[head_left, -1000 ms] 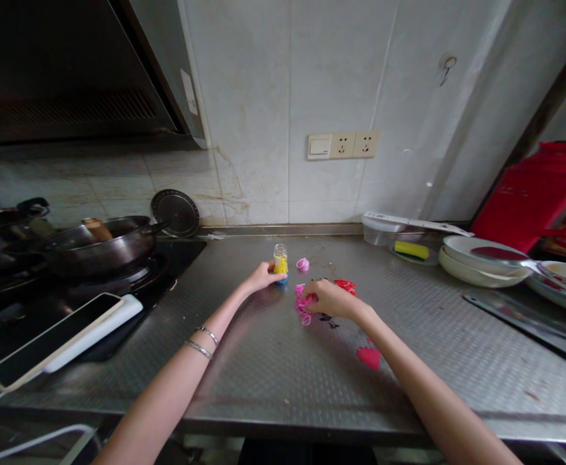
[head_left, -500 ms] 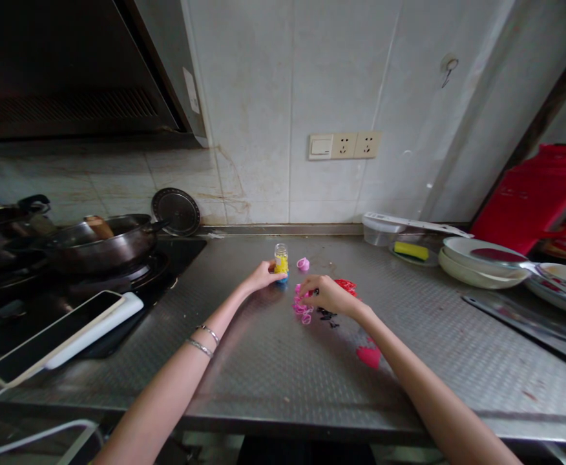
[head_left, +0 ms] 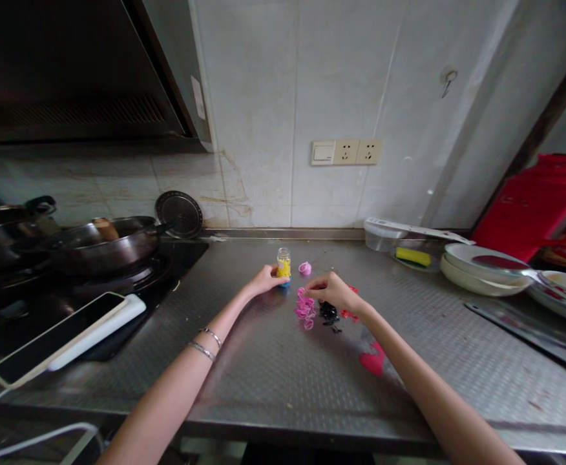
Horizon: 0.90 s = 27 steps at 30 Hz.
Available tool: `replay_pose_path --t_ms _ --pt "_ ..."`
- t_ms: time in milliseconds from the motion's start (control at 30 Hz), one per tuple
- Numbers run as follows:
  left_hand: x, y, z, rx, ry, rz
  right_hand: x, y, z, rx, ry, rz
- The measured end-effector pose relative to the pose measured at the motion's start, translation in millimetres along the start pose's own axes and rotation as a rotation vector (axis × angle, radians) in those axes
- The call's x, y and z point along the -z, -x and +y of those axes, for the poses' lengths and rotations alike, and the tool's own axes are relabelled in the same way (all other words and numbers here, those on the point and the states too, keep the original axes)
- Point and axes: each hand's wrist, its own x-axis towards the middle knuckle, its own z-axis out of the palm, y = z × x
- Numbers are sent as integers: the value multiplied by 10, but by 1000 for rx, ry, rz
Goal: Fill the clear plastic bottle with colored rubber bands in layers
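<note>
Standing upright, clear yellow-and-blue-filled jar sat pinched in left hand, left of right hand; right's grip unclear.

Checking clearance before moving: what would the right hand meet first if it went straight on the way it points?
The right hand would probably brush the pink bands first; if above them, the jar or left hand. Height is unclear.

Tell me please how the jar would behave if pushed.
The jar may tip if pushed high, since it stands taller than wide. Being clear and shiny, it could be slippery. The yellow pieces might shift, as space shows above them.
</note>
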Motion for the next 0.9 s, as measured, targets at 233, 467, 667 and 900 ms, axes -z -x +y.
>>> replay_pose_path --t_ms 233,467,667,900 --pt "-4 40 122 14 22 -12 176 -257 -118 -19 -77 122" --pt "-9 49 141 27 -19 10 296 -754 -330 56 -127 268" --pt "-5 43 121 17 -23 5 210 -994 -303 121 -20 345" --pt "-9 33 105 35 -33 13 130 -1016 -202 171 173 317"
